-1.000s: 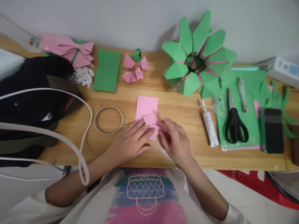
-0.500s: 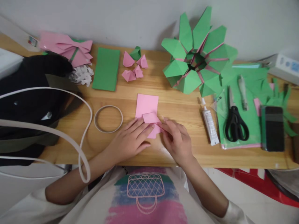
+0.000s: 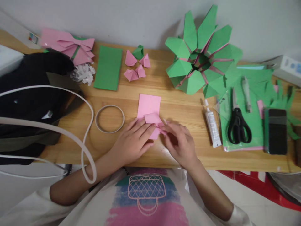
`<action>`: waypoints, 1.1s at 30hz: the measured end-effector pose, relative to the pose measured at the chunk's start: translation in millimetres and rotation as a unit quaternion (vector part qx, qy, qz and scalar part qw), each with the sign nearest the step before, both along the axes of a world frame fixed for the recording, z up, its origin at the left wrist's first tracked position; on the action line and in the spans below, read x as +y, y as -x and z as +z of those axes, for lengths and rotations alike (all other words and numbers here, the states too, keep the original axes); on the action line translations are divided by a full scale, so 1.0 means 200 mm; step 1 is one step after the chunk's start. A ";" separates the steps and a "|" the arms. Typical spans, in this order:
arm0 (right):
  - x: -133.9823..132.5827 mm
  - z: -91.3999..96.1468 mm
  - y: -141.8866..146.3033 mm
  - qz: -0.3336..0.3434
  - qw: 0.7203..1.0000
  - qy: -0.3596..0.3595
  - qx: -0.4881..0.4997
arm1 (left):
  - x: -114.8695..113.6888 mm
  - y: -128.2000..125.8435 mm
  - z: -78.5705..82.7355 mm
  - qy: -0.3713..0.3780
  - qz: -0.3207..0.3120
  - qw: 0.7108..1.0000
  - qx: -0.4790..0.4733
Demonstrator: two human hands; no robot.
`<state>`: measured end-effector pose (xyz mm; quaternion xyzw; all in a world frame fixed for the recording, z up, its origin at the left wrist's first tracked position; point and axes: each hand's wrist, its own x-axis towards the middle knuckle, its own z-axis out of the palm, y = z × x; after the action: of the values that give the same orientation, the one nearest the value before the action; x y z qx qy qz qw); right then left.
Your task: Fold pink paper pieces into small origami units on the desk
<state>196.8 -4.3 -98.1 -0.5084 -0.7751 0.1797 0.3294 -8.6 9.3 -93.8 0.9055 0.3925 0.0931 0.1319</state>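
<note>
A pink paper sheet [image 3: 149, 103] lies flat on the wooden table, with a smaller folded pink paper [image 3: 152, 118] over its lower part. My left hand [image 3: 134, 140] rests palm down with its fingers stretched out, pressing on the folded paper from the left. From the right, my right hand [image 3: 179, 142] pinches the right edge of that folded paper between thumb and fingers. Part of the folded paper is hidden under my left fingers.
A tape ring [image 3: 110, 119] lies left of my hands. Behind are a green paper stack [image 3: 108, 68] and folded pink pieces [image 3: 131, 58]. A green paper structure [image 3: 188, 84] stands back right. A glue tube [image 3: 213, 127], scissors [image 3: 238, 125] and a phone [image 3: 275, 131] lie right; a white cable [image 3: 87, 144] loops left.
My right fingers have shifted slightly at the folded paper's right edge, and its lower flap has turned a little. My left hand stays in place. The whole view has shifted slightly.
</note>
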 end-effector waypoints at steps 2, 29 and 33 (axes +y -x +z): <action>0.03 0.04 -0.02 0.008 0.994 0.077 0.073 | 0.00 0.01 0.00 0.005 -0.005 1.000 0.007; 0.30 0.20 0.07 0.065 0.918 0.296 -0.254 | 0.02 0.02 0.01 0.016 -0.014 1.000 0.002; 0.30 0.21 0.10 0.038 0.911 0.296 -0.286 | 0.02 0.02 0.01 0.016 -0.009 1.000 0.000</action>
<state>176.0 55.5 -56.1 -0.5820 -0.7662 0.2607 -0.0790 -13.1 14.0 -92.8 0.9068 0.3858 0.0855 0.1470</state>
